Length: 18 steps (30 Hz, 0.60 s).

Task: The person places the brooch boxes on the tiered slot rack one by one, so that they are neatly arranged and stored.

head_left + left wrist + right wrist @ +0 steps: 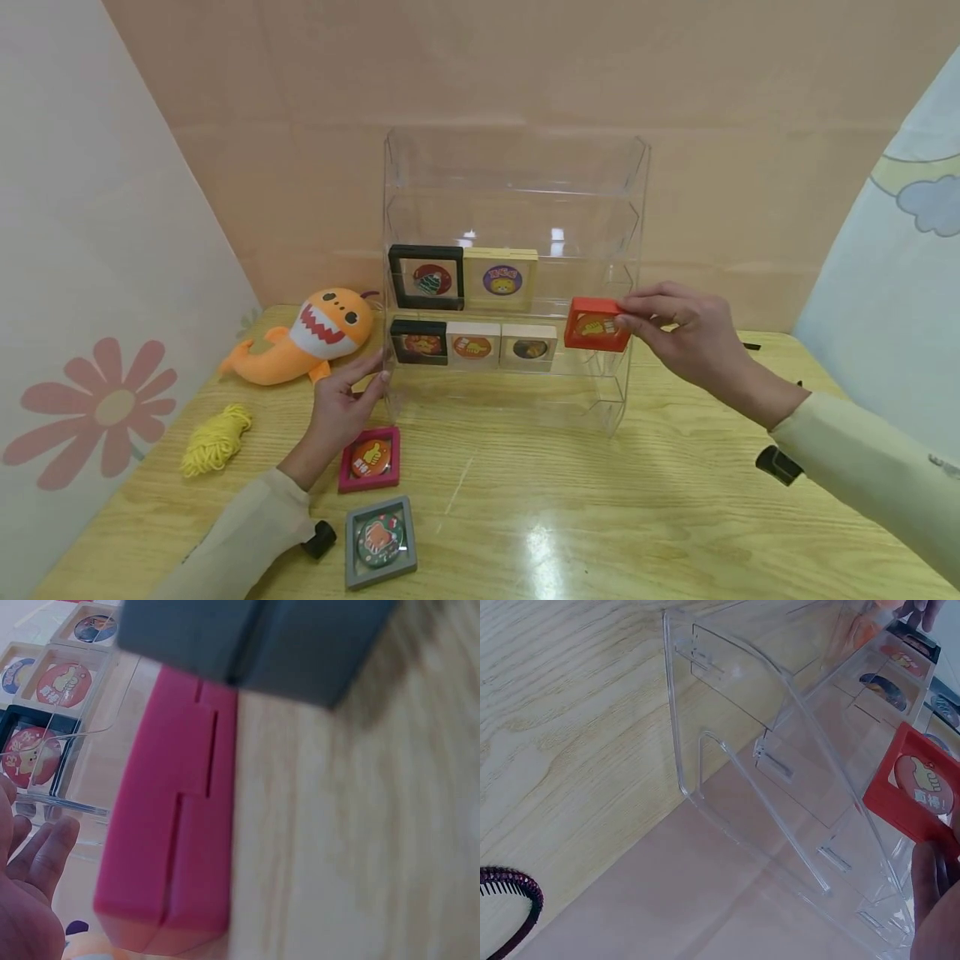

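Observation:
A clear acrylic display rack [517, 390] with several tiers stands on the table. My right hand [686, 329] pinches the right edge of a red display frame [597, 325] with a thumbs-up badge, near the right end of the lower filled tier. On that tier stand a black frame [418, 342] and two cream ones, a thumbs-up frame [473, 346] and a dark-picture frame [529, 347]. The tier above holds a larger black frame [426, 277] and a yellow frame [500, 280]. My left hand [343, 408] touches the rack's left side, its fingers fairly straight.
A magenta frame [370, 460] and a grey frame [380, 542] lie at the front left. Beyond the left arm are a yellow yarn bundle [216, 440] and an orange shark plush [307, 337] beside the rack. A dark toothed hair band [526, 896] lies right of the rack.

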Each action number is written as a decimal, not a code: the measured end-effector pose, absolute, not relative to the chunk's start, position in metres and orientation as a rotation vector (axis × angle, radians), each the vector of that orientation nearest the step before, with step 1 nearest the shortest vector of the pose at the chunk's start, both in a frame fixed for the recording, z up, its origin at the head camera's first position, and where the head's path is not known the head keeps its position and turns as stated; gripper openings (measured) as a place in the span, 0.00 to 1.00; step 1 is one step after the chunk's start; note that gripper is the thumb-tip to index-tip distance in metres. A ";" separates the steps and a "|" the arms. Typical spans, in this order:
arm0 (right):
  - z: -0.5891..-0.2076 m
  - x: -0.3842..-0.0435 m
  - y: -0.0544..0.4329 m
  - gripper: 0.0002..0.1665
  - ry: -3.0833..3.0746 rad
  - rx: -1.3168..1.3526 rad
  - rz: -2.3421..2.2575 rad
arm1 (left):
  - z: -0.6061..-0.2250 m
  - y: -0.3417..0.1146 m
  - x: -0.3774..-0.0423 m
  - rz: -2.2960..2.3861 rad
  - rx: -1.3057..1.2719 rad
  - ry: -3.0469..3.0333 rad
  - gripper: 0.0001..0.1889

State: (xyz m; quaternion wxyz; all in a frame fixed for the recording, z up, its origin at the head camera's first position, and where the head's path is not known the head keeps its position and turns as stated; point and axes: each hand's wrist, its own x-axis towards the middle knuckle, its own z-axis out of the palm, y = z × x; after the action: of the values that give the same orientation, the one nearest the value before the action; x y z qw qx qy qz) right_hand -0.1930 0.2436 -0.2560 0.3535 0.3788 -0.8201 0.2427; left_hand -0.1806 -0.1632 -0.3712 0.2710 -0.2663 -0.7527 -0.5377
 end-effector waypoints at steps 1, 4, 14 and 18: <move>-0.257 -0.194 0.244 0.18 -2.118 0.969 0.620 | -0.371 -0.163 -0.181 -1.450 -0.719 -2.025 0.18; -0.258 -0.197 0.243 0.17 -2.117 0.942 0.615 | -0.371 -0.163 -0.181 -1.454 -0.721 -2.020 0.18; -0.269 -0.200 0.237 0.15 -2.167 0.928 0.594 | -0.383 -0.166 -0.189 -1.464 -0.724 -2.006 0.19; -0.272 -0.200 0.238 0.16 -2.171 0.923 0.585 | -0.396 -0.171 -0.198 -1.488 -0.713 -1.991 0.20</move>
State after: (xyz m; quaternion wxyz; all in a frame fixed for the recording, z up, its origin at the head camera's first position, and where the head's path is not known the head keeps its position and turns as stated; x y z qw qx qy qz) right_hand -0.1995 0.2375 -0.2722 0.3481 0.3559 -0.8374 0.2255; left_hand -0.1980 -0.1706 -0.3956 0.2745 -0.2650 -0.7403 -0.5535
